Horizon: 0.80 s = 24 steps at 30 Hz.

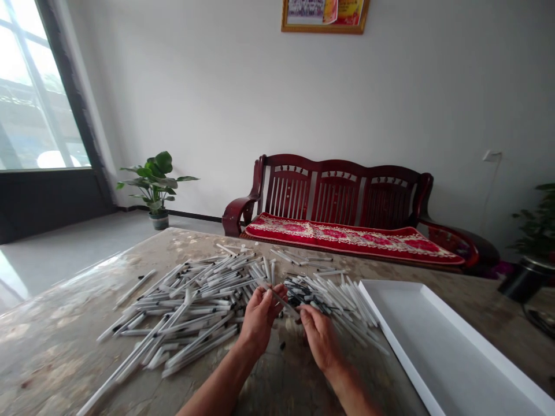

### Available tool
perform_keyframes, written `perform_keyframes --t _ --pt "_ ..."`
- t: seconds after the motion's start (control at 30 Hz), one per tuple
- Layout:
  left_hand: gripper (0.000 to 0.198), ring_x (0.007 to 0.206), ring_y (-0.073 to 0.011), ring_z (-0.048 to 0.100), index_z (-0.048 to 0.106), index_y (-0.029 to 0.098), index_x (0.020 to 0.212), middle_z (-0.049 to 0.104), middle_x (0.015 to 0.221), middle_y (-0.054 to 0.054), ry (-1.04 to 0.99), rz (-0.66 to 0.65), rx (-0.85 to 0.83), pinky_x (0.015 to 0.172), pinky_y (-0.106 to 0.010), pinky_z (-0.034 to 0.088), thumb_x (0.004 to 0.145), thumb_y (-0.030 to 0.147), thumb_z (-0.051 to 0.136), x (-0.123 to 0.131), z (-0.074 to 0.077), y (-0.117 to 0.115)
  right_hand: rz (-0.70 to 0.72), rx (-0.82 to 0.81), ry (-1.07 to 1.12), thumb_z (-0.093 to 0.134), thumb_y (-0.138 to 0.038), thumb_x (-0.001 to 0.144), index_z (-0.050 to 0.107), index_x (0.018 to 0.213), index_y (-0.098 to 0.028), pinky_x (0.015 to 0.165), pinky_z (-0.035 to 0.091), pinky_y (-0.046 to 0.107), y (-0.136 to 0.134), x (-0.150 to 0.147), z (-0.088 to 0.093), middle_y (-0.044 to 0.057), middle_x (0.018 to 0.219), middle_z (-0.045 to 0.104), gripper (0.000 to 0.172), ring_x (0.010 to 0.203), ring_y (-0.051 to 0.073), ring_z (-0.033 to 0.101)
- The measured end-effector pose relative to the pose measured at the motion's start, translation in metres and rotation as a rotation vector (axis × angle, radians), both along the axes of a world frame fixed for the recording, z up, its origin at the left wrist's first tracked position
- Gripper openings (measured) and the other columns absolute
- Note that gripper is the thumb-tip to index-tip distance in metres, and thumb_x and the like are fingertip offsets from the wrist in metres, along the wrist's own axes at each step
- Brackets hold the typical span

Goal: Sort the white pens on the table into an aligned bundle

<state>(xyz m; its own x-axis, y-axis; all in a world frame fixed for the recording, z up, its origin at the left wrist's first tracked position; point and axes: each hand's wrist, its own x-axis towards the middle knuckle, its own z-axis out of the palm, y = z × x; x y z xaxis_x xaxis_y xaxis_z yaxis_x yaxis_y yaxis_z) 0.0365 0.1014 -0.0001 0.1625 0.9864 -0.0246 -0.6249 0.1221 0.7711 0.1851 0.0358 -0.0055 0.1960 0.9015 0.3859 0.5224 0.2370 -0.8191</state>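
Note:
My left hand [259, 316] is closed on one end of a slim pen [282, 302], which slants down to the right above the table. The fingers of my right hand [318, 335] pinch its lower end. Behind and left of my left hand spreads a large heap of pens [203, 294] with whitish see-through barrels and black ends. Beyond my right hand lies a second pile of pens [342, 297], with several dark slim pieces [301, 290] at its left side. A small black piece [282, 346] rests on the table between my forearms.
A shallow white tray [396, 352] stands at the right on the stone-patterned table [52, 346]. A black container [526, 278] is at the far right. Behind the table are a red wooden bench [338, 185] and a potted plant [158, 219].

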Motion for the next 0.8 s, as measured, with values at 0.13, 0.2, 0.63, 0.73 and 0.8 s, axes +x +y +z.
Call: perform_keyframes --t 0.13,0.2,0.63,0.73,0.8 --pt "0.029 0.103 -0.0235 0.072 0.053 0.019 0.09 0.075 0.11 -0.013 -0.039 -0.018 -0.057 0.098 -0.042 0.054 0.078 0.034 0.074 0.002 -0.003 -0.001 0.052 -0.092 0.034 0.044 -0.052 0.096 0.066 0.068 -0.023 0.049 0.041 0.025 0.0 -0.001 -0.002 0.001 0.058 0.066 0.046 0.052 0.017 0.061" --pt "0.03 0.101 -0.0237 0.073 0.053 0.019 0.09 0.075 0.109 -0.013 -0.026 -0.031 -0.061 0.096 -0.041 0.056 0.077 0.035 0.075 0.002 -0.004 -0.003 0.048 -0.127 0.074 0.047 -0.052 0.093 0.064 0.066 -0.023 0.047 0.041 0.024 0.003 0.0 -0.007 0.001 0.054 0.064 0.044 0.048 0.017 0.059" --pt "0.018 0.078 -0.0171 0.076 0.052 0.018 0.08 0.076 0.084 -0.005 0.003 0.163 -0.189 0.071 -0.028 0.062 0.087 0.023 0.068 0.0 -0.001 0.001 -0.159 0.048 0.0 0.057 -0.045 0.089 0.072 0.087 -0.021 0.063 0.053 0.027 0.01 0.017 -0.018 0.007 0.076 0.075 0.028 0.069 0.022 0.07" --pt "0.016 0.075 -0.0146 0.075 0.052 0.016 0.079 0.076 0.084 -0.006 -0.047 0.174 -0.253 0.068 -0.025 0.062 0.093 0.013 0.057 -0.004 0.005 0.003 -0.222 0.125 -0.066 0.059 -0.042 0.088 0.072 0.094 -0.021 0.072 0.055 0.03 0.012 0.027 -0.018 0.008 0.086 0.076 0.026 0.078 0.023 0.072" --pt "0.017 0.074 -0.0141 0.075 0.054 0.015 0.079 0.076 0.085 -0.007 -0.076 0.164 -0.296 0.067 -0.024 0.062 0.095 0.009 0.053 -0.003 0.007 0.001 -0.226 0.184 -0.107 0.06 -0.04 0.088 0.071 0.101 -0.02 0.078 0.056 0.033 0.012 0.029 -0.017 0.009 0.095 0.076 0.026 0.086 0.024 0.071"
